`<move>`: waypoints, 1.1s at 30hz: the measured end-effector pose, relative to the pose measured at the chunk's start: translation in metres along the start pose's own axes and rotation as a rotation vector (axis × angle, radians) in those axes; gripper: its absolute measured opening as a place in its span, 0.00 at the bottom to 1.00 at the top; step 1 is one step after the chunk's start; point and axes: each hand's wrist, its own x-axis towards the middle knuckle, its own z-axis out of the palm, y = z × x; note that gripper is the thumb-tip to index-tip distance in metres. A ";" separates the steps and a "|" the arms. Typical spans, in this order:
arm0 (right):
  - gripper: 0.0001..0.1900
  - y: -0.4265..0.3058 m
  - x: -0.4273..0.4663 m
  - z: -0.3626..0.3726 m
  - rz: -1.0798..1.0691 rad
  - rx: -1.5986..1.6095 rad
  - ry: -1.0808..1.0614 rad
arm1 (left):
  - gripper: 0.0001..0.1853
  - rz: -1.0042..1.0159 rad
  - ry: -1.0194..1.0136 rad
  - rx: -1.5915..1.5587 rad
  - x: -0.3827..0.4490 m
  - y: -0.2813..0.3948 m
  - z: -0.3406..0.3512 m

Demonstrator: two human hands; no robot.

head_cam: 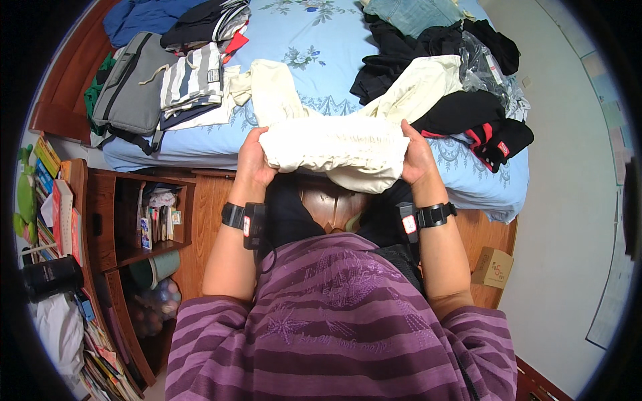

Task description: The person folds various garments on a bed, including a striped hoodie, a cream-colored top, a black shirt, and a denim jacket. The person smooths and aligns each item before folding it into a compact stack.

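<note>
A cream-white garment with a gathered, elastic-looking band is stretched between my hands over the near edge of the bed. My left hand grips its left end, and my right hand grips its right end. Two long parts of the garment spread away on the blue floral bedsheet, one towards each side. Left of it lies a folded striped garment on other folded clothes. To the right are black garments and a black and red one.
On the bed's left are a grey bag, a dark folded pile and blue cloth. Light-blue denim and a clear plastic bag lie at right. A wooden shelf unit stands left; a cardboard box sits on the floor right.
</note>
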 end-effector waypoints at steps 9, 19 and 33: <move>0.21 0.024 -0.051 0.064 -0.426 -0.872 -0.189 | 0.22 0.254 -0.122 -0.222 -0.003 0.015 -0.006; 0.12 0.079 -0.076 0.103 -0.567 -1.641 -0.862 | 0.21 0.154 -0.539 -0.569 -0.007 0.053 -0.024; 0.11 0.028 -0.063 0.099 -0.454 -1.298 -0.264 | 0.18 0.269 -0.188 0.751 -0.012 0.088 -0.045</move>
